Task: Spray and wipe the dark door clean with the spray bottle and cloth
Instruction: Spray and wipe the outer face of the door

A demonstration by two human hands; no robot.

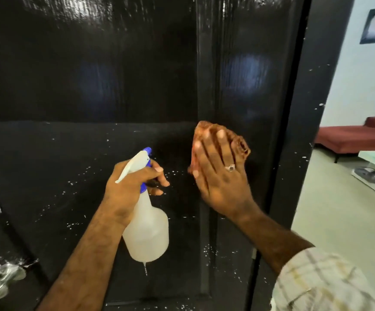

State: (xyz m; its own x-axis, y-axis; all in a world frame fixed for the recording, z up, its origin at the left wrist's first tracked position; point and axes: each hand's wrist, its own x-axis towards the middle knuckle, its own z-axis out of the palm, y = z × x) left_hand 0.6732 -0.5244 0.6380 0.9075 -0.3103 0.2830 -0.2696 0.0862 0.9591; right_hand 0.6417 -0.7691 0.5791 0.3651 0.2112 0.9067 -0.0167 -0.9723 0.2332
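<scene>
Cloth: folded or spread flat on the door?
Bunched, not spread: the cloth shows rumpled folds around the flat fingers of the right hand pressing it to the door.

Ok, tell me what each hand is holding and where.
Left hand grips the spray bottle by its neck. Right hand presses the cloth flat against the door.

A home: past the glossy dark door (92,75), a doorway opens on a living room with a red sofa (357,136), a framed picture (374,25) on the pale wall and a light floor (330,221).

Door handle (2,279) protrudes lower left; doorway (350,176) open right
</scene>
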